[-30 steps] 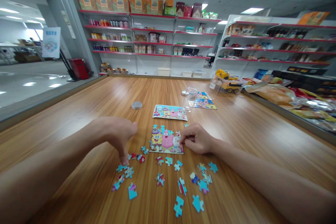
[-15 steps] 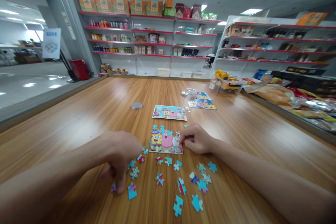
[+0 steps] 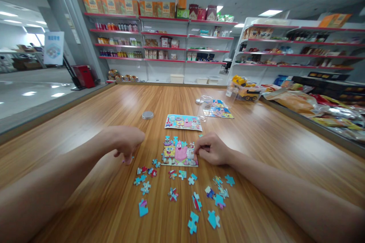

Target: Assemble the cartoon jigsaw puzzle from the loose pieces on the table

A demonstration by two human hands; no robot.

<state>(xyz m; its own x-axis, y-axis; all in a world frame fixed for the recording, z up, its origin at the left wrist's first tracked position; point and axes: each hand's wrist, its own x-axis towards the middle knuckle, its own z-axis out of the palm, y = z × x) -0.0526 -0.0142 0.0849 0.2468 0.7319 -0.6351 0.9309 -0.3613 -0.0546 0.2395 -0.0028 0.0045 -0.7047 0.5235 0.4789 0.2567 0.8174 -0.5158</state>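
Observation:
The partly assembled jigsaw puzzle (image 3: 180, 152), with a yellow sponge and a pink starfish character, lies flat on the wooden table. My right hand (image 3: 212, 149) rests at its right edge, fingers curled and fingertips touching the border; nothing shows inside them. Left of the puzzle, my left hand (image 3: 128, 142) hovers above the table with fingers pinched downward. Small bits of a puzzle piece (image 3: 124, 161) peek out below its fingertips, mostly hidden. Several loose puzzle pieces lie nearer me, among them a blue-and-purple piece (image 3: 143, 207) and a blue piece (image 3: 193, 222).
Behind the puzzle lies a picture card (image 3: 184, 122). A round metal lid (image 3: 147, 115) is left of it. Farther right are a second puzzle (image 3: 218, 111), a clear jar (image 3: 207, 102) and a bin with a yellow toy truck (image 3: 247, 92). Stocked shelves (image 3: 165, 48) stand beyond the table.
My left hand has lifted from the near left of the table and moved forward. The purple piece under its fingers has left that spot. My right hand stays put.

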